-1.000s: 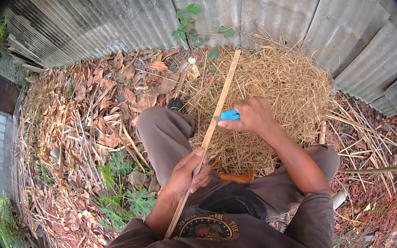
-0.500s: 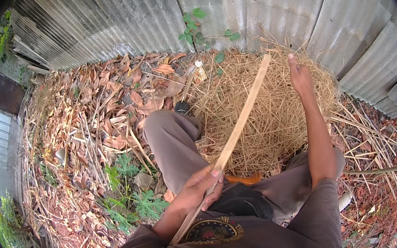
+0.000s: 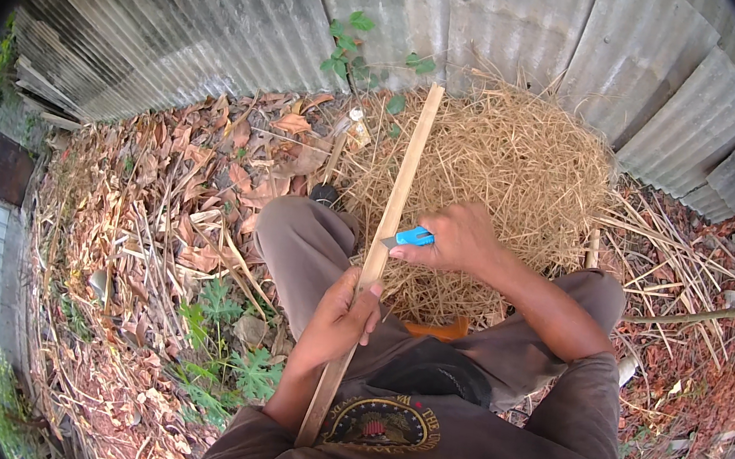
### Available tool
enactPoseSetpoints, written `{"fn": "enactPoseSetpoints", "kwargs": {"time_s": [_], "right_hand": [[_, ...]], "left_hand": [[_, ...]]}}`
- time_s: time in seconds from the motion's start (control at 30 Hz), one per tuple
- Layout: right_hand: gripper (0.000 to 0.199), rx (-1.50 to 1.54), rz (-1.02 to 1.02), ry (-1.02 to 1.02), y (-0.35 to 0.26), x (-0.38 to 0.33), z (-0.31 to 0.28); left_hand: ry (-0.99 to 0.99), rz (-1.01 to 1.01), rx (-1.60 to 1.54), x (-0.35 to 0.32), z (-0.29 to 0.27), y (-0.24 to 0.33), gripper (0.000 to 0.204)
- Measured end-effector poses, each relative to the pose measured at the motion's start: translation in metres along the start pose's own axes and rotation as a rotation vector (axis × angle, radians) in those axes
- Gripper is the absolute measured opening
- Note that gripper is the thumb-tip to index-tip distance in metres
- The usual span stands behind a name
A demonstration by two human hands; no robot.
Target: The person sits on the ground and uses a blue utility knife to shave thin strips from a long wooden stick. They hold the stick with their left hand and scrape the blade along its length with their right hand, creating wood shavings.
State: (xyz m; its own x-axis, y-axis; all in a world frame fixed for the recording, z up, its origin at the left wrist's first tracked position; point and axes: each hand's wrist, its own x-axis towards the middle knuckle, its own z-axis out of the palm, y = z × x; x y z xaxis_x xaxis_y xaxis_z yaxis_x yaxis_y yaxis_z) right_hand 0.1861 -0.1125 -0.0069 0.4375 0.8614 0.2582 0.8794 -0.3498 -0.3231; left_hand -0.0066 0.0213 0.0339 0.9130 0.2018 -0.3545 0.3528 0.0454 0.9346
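Head view looks down on a seated person holding a long wooden strip (image 3: pixel 389 223) that runs from beside the waist up and away, slanting slightly to the right, its far end lying over a heap of dry straw (image 3: pixel 503 173) near a corrugated metal wall (image 3: pixel 539 30). The strip's long axis points nearly straight away from the body, so it crosses between the two knees.

The left hand (image 3: pixel 343 314) wraps closed around the strip low on its length, thumb on top, close to the lap; below it the strip's near end reaches down alongside the dark shirt (image 3: pixel 414 446). The left forearm comes up from the lower edge, elbow bent in tight.

The right hand (image 3: pixel 458 239) sits higher along the strip and just to its right — fingers curled shut around a small knife with a blue handle (image 3: pixel 412 236). The blade end points left and meets the strip's right edge just above the left hand; the blade itself is too small to make out clearly. The right forearm reaches in from the lower right, across the right thigh, wrist bent inward toward the strip.

So the right hand is the one on the working spot, while the left steadies the strip below it — the two hands are near each other but not touching.

Dry brown leaves (image 3: pixel 180 188) and a few green weeds (image 3: pixel 225 341) cover the ground to the left.
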Motion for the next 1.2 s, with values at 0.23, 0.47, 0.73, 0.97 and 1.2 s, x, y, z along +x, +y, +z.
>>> {"fn": "enactPoseSetpoints", "kwargs": {"time_s": [0.23, 0.47, 0.73, 0.97, 1.2], "right_hand": [[0.071, -0.054, -0.061, 0.176, 0.019, 0.008, 0.018], [0.073, -0.048, 0.12, 0.195, 0.043, 0.019, 0.031], [0.075, -0.12, -0.006, 0.272, 0.076, 0.028, 0.026], [0.076, -0.14, 0.041, 0.216, 0.089, 0.033, 0.012], [0.078, -0.162, 0.154, 0.181, 0.097, 0.032, 0.021]], "left_hand": [[0.041, 0.048, 0.133, 0.006, 0.006, 0.012, 0.022], [0.013, 0.013, 0.126, 0.013, 0.005, 0.008, 0.019], [-0.025, 0.001, 0.07, 0.01, 0.008, 0.01, 0.02], [-0.053, -0.017, 0.081, 0.003, 0.009, 0.012, 0.02], [-0.072, -0.017, 0.049, 0.009, 0.006, 0.0, 0.019]]}}
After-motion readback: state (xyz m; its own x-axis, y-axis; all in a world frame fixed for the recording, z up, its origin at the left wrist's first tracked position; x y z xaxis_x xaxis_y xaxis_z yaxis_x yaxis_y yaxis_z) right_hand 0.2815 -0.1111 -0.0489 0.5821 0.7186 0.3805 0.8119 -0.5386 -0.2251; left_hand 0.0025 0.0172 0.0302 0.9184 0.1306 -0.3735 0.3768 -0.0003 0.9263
